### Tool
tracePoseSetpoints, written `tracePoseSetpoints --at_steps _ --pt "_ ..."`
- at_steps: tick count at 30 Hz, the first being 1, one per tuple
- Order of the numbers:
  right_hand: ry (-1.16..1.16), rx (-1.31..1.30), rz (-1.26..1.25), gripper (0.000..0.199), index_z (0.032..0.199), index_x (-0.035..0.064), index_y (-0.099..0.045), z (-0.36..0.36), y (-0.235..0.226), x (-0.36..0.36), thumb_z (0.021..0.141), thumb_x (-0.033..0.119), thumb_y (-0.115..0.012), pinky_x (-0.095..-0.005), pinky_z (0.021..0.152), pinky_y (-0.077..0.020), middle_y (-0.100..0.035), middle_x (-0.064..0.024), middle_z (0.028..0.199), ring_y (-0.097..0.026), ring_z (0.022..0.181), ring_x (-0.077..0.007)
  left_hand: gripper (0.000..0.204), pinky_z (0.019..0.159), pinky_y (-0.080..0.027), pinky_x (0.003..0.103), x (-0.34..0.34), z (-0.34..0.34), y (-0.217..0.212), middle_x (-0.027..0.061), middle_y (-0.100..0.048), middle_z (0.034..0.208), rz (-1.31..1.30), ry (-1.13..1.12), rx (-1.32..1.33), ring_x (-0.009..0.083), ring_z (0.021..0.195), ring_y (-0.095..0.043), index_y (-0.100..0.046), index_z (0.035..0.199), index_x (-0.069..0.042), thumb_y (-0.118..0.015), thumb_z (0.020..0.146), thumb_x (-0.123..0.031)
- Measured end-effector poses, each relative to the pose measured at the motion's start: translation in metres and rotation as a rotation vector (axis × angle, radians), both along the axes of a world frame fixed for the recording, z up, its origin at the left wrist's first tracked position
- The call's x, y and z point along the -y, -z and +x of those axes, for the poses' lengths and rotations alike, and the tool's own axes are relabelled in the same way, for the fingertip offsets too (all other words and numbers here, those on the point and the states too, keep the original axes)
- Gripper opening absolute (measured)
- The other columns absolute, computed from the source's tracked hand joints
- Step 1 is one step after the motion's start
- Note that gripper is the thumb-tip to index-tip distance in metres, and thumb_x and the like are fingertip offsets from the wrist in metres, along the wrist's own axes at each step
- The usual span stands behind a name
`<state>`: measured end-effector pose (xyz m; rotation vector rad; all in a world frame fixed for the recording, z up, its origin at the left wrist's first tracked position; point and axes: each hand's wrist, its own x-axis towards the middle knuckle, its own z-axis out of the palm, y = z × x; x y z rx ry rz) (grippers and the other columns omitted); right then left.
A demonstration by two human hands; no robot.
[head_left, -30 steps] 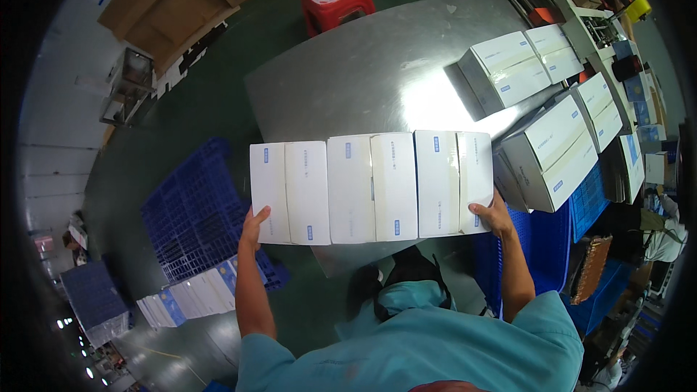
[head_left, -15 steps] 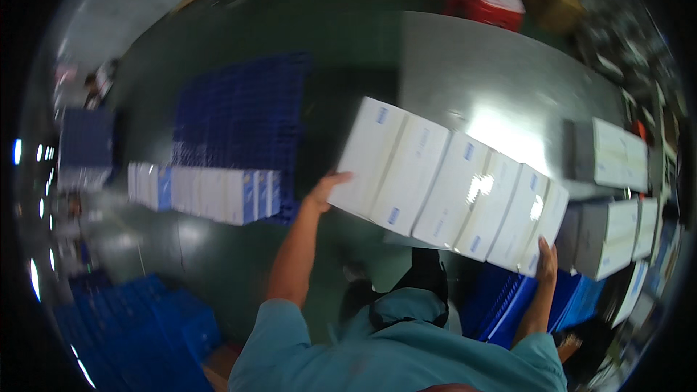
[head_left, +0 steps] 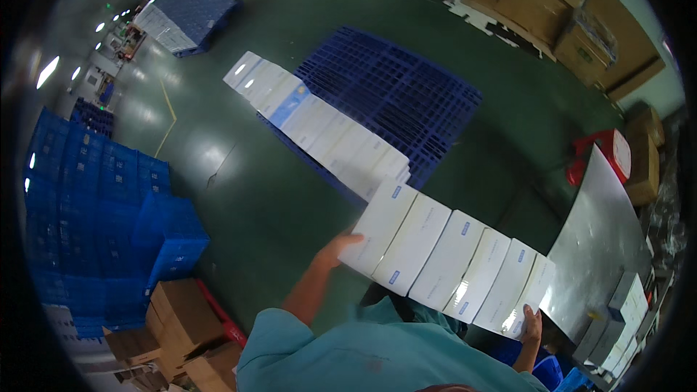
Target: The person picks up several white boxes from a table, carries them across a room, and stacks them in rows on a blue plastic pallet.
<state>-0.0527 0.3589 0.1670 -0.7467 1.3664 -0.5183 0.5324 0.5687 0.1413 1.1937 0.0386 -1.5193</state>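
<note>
Hands (head_left: 341, 248) clamp row of white boxes (head_left: 444, 258) w/ small blue labels.

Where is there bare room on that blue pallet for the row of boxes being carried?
The blue pallet is bare over its far and right part, up to the green floor. Its near-left edge is crowded: a line of white boxes runs along it. The left hand and right hand press the carried row of boxes from its ends.

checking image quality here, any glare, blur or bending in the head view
Head view: ceiling lights glare off the green floor and the metal table; fisheye bends the row of white boxes; black rim vignettes the corners; centre stays fairly sharp.
</note>
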Motion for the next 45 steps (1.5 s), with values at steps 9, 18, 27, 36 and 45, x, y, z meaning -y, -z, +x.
tracePoseSetpoints --at_steps 9,18,27,36,45 --pt "-0.162 0.037 -0.094 0.066 0.127 -0.0048 -0.046 0.290 0.058 0.047 0.077 0.028 -0.073 -0.0378 0.089 -0.0471 -0.060 -0.0135 0.114 -0.059 0.100 -0.0265 0.066 0.096 -0.043 0.041 -0.057 0.245 0.005 0.0130 -0.049 0.133 -0.019 -0.160 0.091 0.0278 0.119 -0.050 -0.031 0.144 -0.007 -0.060 0.085 -0.016" --pt "0.044 -0.155 -0.055 0.068 0.129 -0.0011 -0.045 0.511 0.167 0.016 0.078 0.033 -0.075 -0.0366 0.093 -0.0427 -0.058 -0.0113 0.118 -0.055 0.107 -0.0246 0.062 0.095 -0.044 0.035 0.006 0.527 0.147 0.0124 -0.054 0.126 -0.057 -0.047 0.111 0.0226 0.113 -0.054 -0.036 0.140 -0.003 -0.061 0.085 -0.019" --pt "0.135 -0.206 -0.047 0.066 0.132 -0.0007 -0.041 0.563 0.209 -0.014 0.083 0.033 -0.068 -0.0369 0.094 -0.0437 -0.054 -0.0114 0.122 -0.053 0.109 -0.0239 0.052 0.089 -0.046 0.036 0.033 0.478 0.228 0.0097 -0.057 0.119 -0.141 -1.043 0.096 0.0221 0.107 -0.056 -0.046 0.128 -0.003 -0.052 0.091 -0.039" --pt "0.106 -0.037 -0.100 0.043 0.124 -0.0019 -0.046 0.604 0.199 -0.020 0.092 0.025 -0.059 -0.0363 0.083 -0.0515 -0.059 -0.0110 0.111 -0.060 0.098 -0.0228 0.066 0.096 -0.043 0.038 0.056 0.512 0.213 0.0106 -0.047 0.131 -0.169 -0.781 0.121 0.0226 0.119 -0.047 -0.032 0.137 -0.005 -0.067 0.084 -0.023" --pt "0.085 0.011 -0.028 0.054 0.129 -0.0043 -0.041 0.580 0.214 -0.017 0.090 0.028 -0.061 -0.0395 0.086 -0.0521 -0.056 -0.0152 0.118 -0.059 0.104 -0.0263 0.083 0.099 -0.040 0.040 0.070 0.513 0.217 0.0152 -0.043 0.132 -0.251 -0.852 0.135 0.0268 0.118 -0.046 -0.018 0.140 -0.002 -0.072 0.081 -0.024"
